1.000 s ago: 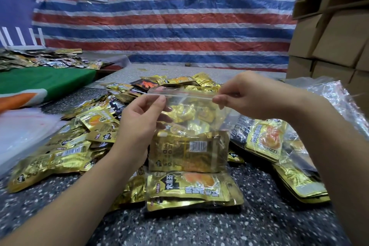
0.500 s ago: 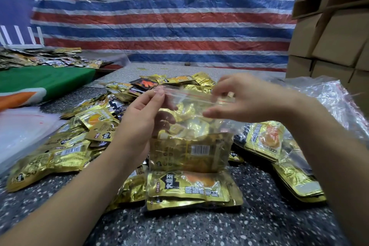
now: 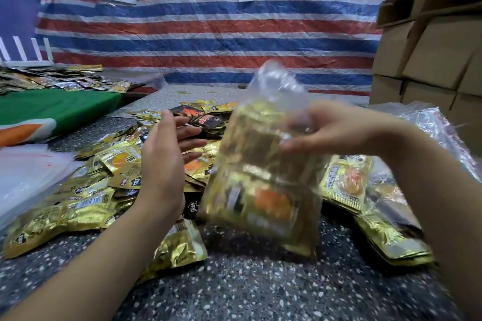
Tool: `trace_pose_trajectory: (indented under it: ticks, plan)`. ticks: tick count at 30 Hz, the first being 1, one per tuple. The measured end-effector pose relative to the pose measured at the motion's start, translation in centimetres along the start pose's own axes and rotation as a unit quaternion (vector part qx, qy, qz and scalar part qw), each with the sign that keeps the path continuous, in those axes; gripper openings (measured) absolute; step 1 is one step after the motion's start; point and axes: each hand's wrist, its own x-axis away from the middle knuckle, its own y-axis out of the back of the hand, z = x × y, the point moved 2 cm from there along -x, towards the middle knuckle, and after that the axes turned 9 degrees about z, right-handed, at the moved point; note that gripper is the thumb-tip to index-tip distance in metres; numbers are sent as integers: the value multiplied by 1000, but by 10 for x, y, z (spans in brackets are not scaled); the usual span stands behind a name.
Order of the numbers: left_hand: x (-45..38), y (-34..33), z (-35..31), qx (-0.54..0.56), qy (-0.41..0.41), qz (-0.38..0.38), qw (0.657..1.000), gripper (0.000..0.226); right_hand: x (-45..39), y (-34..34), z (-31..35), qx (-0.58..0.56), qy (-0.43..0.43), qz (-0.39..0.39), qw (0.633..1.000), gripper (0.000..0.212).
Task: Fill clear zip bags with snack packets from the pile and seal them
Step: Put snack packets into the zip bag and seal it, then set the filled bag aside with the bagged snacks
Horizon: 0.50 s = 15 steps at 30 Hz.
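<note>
Just crinkly clear zip bag (image 3: 263, 164), blurred.

Even, fairly bright light fills the scene, with a blown-out patch at the upper left; the zip bag (image 3: 263, 164) is heavily motion-blurred (print unreadable), foil packets (image 3: 65, 214) glint, and straight lines bow toward the wide-angle edges

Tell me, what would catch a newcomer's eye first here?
Probably the clear zip bag stuffed with gold packets, blurred in mid-air at centre, held by the right hand. The left hand is open beside it, above the shiny pile of snack packets spread over the speckled table. Behind hangs a red, white and blue striped tarp with two white signs.
</note>
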Motion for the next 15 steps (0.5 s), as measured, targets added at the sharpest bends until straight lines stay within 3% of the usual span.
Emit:
trace_pose_trajectory:
  ticks: [3, 6, 8, 10, 13, 15]
  plan:
    - [2, 0, 1, -29, -13, 0, 999, 37, 18, 29, -29, -157, -18, -144, 977, 44]
    - [5, -4, 4, -47, -6, 17, 999, 37, 26, 47, -68, -261, -82, -340, 900, 25]
    - [7, -6, 7, -63, 2, 35, 997, 37, 34, 52, -95, -271, -171, -407, 855, 24]
    - [8, -8, 9, -86, 5, 51, 995, 36, 44, 46, -119, -214, -293, -424, 830, 24]
    - [7, -7, 10, -99, 5, 56, 994, 31, 52, 38, -134, -32, -423, -463, 778, 17]
    - [6, -7, 10, -106, 6, 56, 993, 28, 50, 40, -131, 58, -455, -479, 749, 55]
